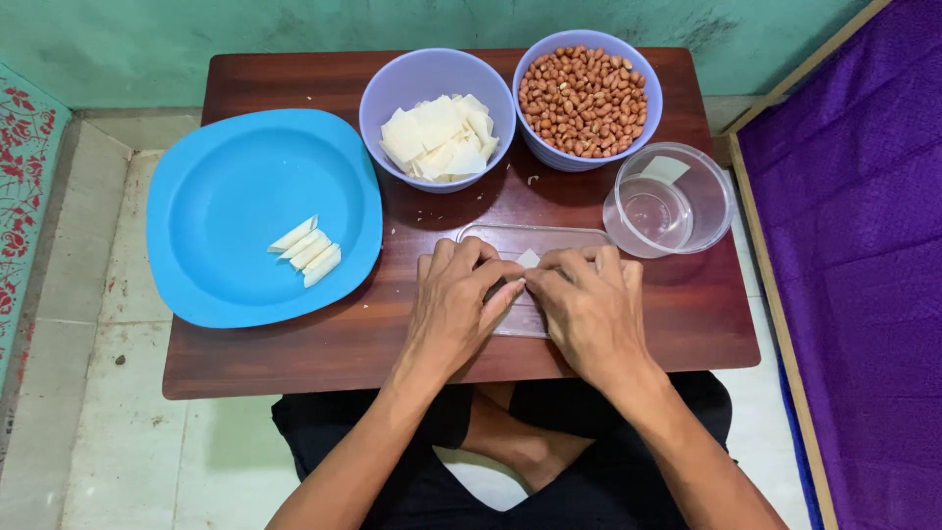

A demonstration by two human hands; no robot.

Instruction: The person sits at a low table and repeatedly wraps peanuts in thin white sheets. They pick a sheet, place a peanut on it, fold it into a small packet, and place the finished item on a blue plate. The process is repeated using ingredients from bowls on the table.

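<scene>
My left hand (459, 299) and my right hand (586, 302) meet over a clear flat tray (510, 238) near the front of the small brown table (294, 353). Between the fingertips of both hands is a small pale pastry sheet (529, 259), pinched and partly hidden. Behind them stand a lilac bowl (392, 88) of cut pastry squares (439, 137) and a second lilac bowl (638, 123) full of peanuts (583, 100). On the left, a blue plate (235, 186) carries several rolled pastry pieces (307, 250).
A clear plastic bowl (702, 211) with a pastry scrap on its rim stands at the right. A purple mattress (863, 245) in a wooden frame lies to the right. Pale floor tiles surround the table, and my crossed legs sit under its front edge.
</scene>
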